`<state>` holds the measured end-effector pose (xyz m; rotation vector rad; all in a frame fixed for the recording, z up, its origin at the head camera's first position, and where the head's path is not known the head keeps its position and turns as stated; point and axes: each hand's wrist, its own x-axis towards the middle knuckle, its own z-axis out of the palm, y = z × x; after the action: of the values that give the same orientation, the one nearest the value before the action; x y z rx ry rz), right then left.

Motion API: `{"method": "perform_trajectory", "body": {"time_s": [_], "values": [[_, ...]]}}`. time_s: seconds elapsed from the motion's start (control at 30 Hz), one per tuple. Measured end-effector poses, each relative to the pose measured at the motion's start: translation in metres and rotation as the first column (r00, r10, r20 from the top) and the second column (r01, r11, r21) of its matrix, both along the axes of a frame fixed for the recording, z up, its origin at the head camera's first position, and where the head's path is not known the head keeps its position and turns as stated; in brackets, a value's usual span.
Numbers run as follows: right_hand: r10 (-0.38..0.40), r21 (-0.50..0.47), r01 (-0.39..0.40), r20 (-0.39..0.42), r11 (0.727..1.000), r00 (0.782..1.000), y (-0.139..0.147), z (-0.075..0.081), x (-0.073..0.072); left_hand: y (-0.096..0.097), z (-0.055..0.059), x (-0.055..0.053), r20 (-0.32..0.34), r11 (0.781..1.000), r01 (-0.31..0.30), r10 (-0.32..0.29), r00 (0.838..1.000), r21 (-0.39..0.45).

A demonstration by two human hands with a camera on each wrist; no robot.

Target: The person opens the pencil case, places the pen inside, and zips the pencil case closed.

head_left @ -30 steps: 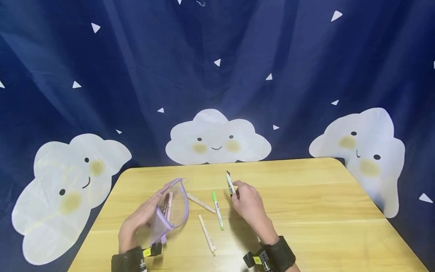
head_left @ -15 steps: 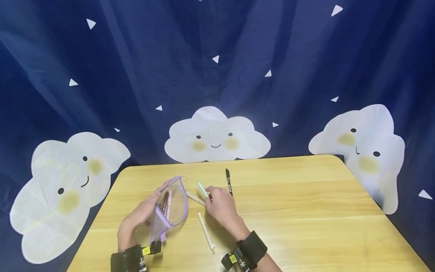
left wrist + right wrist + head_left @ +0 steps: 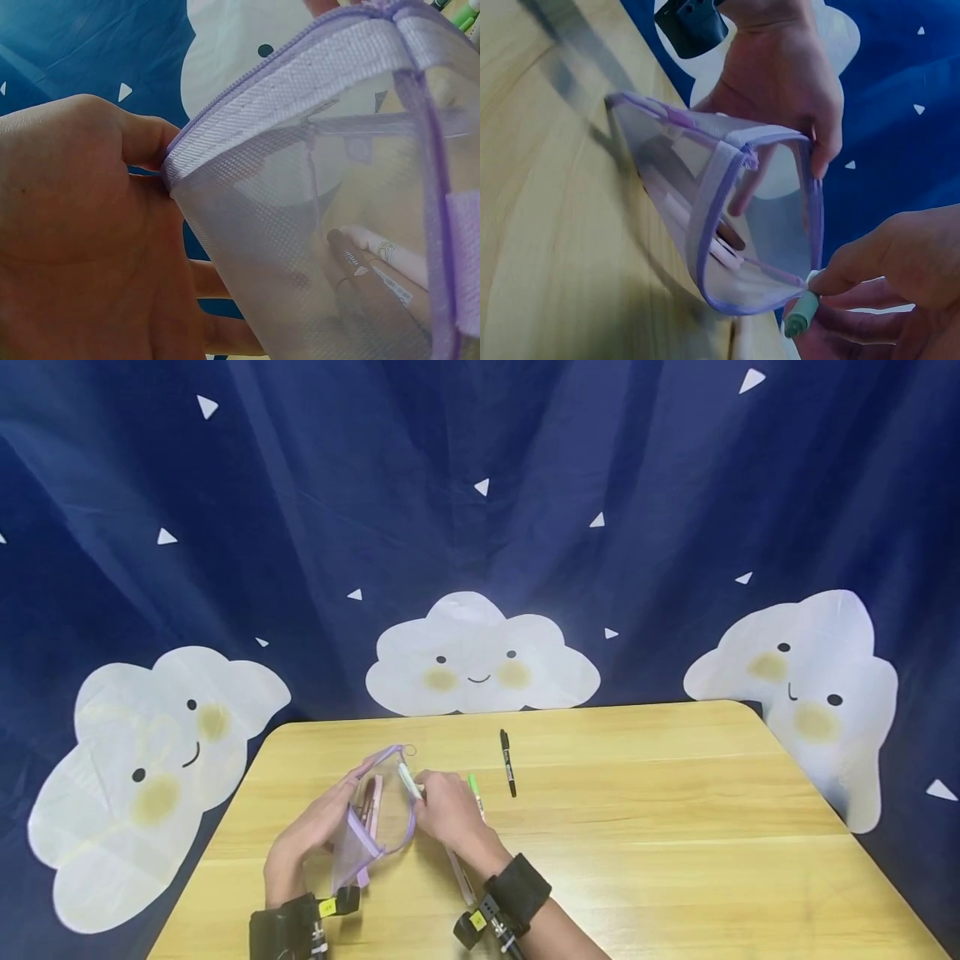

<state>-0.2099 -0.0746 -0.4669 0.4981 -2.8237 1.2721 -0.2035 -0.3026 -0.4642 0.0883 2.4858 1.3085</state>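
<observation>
The wood-grained table (image 3: 675, 810) bears a black marker (image 3: 508, 763), a green-ended pen (image 3: 476, 788) and a cream pen (image 3: 461, 877).

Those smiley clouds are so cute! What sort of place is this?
Probably an indoor spot set up for recording, though I can't be sure. A blue curtain with smiley clouds hangs right behind a wood-look table, and the person wears black wrist straps with small devices.

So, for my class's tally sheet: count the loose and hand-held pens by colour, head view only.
Black marker: 1
Green-capped pen: 1
Cream pen: 1
Pale green pen, in the right hand: 1
Total visible: 4; others may be hidden.
</observation>
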Motion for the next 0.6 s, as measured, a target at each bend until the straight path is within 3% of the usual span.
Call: {"method": "perform_trajectory", "body": {"time_s": [0.37,0.6], "values": [[0.056,-0.170,-0.030,0.152,0.985,0.987,-0.027,-0.010,-0.006,0.000,0.000,0.000,0.018,1.000,0.000,0.000,1.000,0.012],[0.068,-0.194,-0.045,0.115,0.980,0.991,-0.038,-0.011,-0.006,0.000,0.002,0.000,0.023,0.999,0.007,-0.007,1.000,0.036]]}}
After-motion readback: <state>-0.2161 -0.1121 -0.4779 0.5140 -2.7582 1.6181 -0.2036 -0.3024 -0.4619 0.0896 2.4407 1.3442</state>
